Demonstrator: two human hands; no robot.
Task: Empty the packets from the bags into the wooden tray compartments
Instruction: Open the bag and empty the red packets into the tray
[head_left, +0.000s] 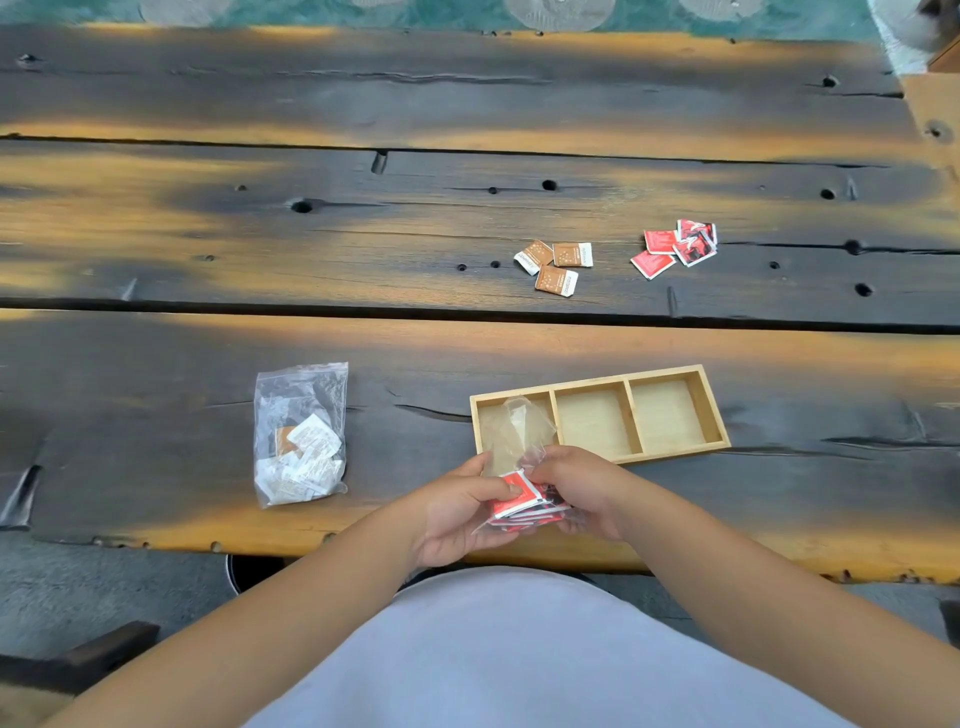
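The likeliest slip is packets spilling onto the tabletop (156, 364) instead of into the wooden tray (719, 415), because the clear bag (514, 431) is slack and held near the tabletop's front edge, short of the tray's three empty compartments (its loose top flops over the leftmost one). The red packets (519, 501) sit bunched at the bag's bottom, pinched between the left hand (457, 512) and right hand (582, 488), both sets of fingers clenched on the plastic. A second bag (298, 434) of white packets lies apart, to the left.
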